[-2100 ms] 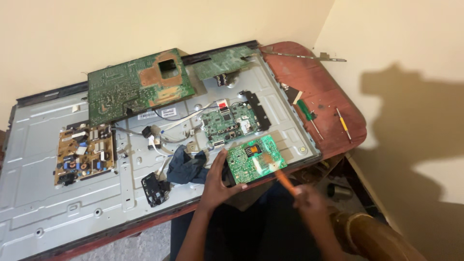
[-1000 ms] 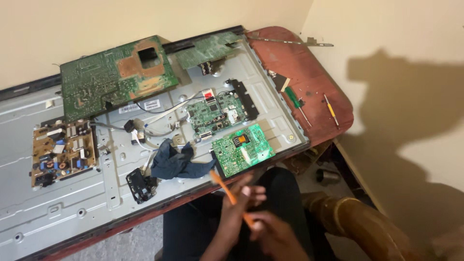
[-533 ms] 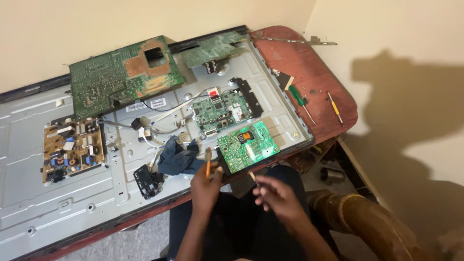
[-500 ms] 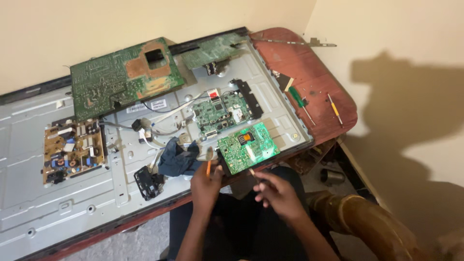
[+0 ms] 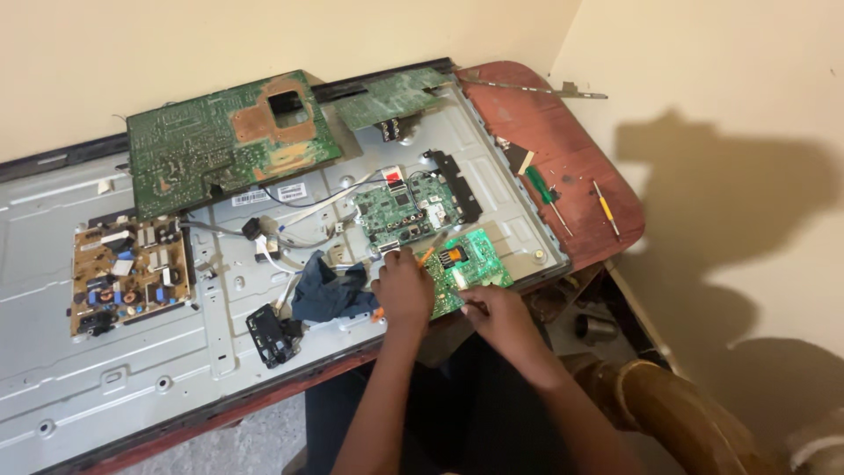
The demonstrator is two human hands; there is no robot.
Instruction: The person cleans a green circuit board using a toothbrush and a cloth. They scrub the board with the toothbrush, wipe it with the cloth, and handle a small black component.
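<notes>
Both hands work the small green circuit board [image 5: 464, 271] at the panel's near edge: left hand [image 5: 403, 286] grasping an orange-handled screwdriver [image 5: 425, 256] (tip hidden), right hand [image 5: 501, 315] pinching the board's edge; a slipped tip could gouge traces.

Your tabletop [image 5: 563, 158] is reddish-brown wood with a rounded right end. A grey metal panel [image 5: 132, 369] covers most of it and overhangs the near edge. On the bare wood to its right lie a green-handled screwdriver [image 5: 543, 192] and, near it, a thin yellow-handled one [image 5: 605, 209]. A thin metal strip [image 5: 536, 87] juts past the far corner.
</notes>
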